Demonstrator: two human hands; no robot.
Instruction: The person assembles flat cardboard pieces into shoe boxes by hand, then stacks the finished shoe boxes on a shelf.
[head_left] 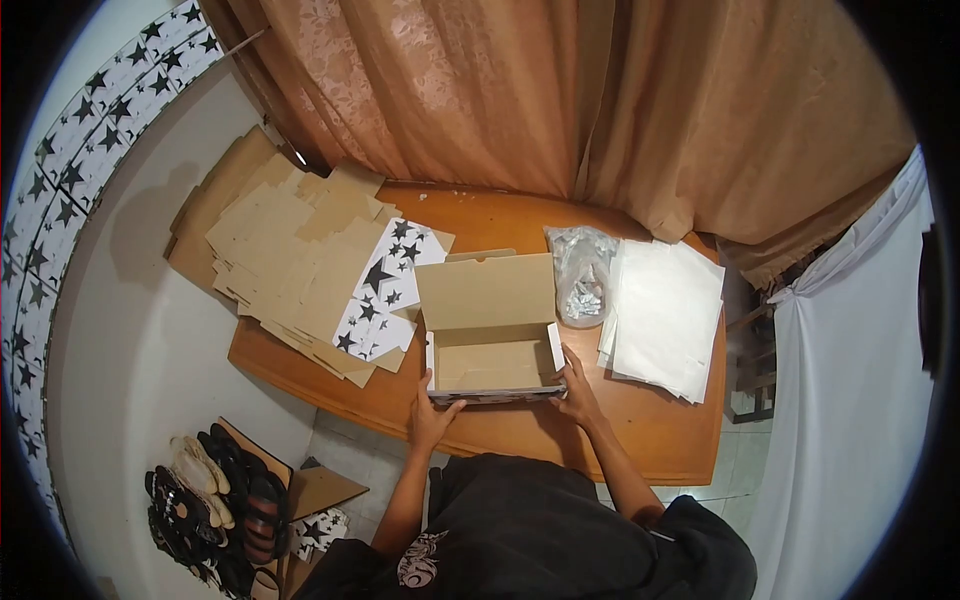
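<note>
An open cardboard box point(486, 296) sits on the wooden table in front of me, its lid raised toward the curtain. Its inside is plain brown, and white shows on the side walls with a dark star print along the front. Nothing lies in it. My left hand point(433, 414) grips the front left corner, thumb on the front wall. At the front right corner my right hand point(577, 396) holds the box, fingers along the side wall. A white sheet of card with black stars point(378, 285) lies just left of the box, on top of the stacked cardboard.
Flat brown cardboard pieces point(290, 240) are heaped at the table's left. Right of the box are a clear plastic bag point(583, 290) with silvery contents and a stack of white paper point(668, 320). Several shoes point(215, 490) stand lower left. Brown curtains point(430, 90) hang behind the table point(640, 440).
</note>
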